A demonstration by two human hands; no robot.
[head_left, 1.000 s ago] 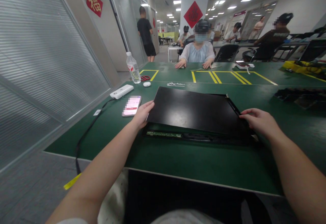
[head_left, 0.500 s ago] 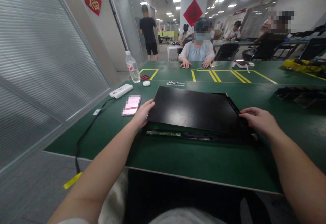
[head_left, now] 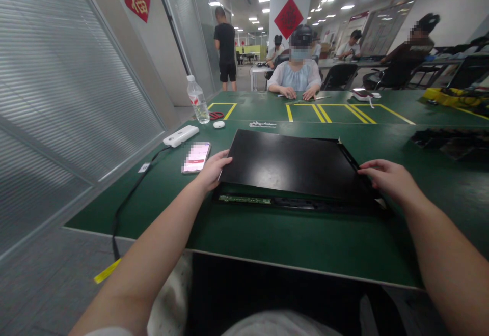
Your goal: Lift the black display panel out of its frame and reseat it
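A flat black screen panel (head_left: 286, 163) lies tilted over a thin black frame (head_left: 317, 204), its left end raised. Along the frame's near side, a narrow green circuit board (head_left: 244, 200) shows at the left. My left hand (head_left: 216, 170) grips the panel's left edge, thumb on top and the other fingers hidden beneath. At the opposite end, my right hand (head_left: 385, 175) pinches the right side of the frame, close to the panel's right edge. Much of the frame is hidden under the panel.
Left on the green table (head_left: 267, 239) are a phone (head_left: 196, 158), a white power bank (head_left: 181, 136) with a black strap, an earbud case (head_left: 219, 124), a water bottle (head_left: 197, 101) and red scissors (head_left: 216, 115). Dark parts (head_left: 451, 142) lie right. A person (head_left: 296, 74) sits opposite.
My hands and the panel have barely moved. Across the table, the seated person's hands have come closer together. The standing person in the background has shifted slightly right.
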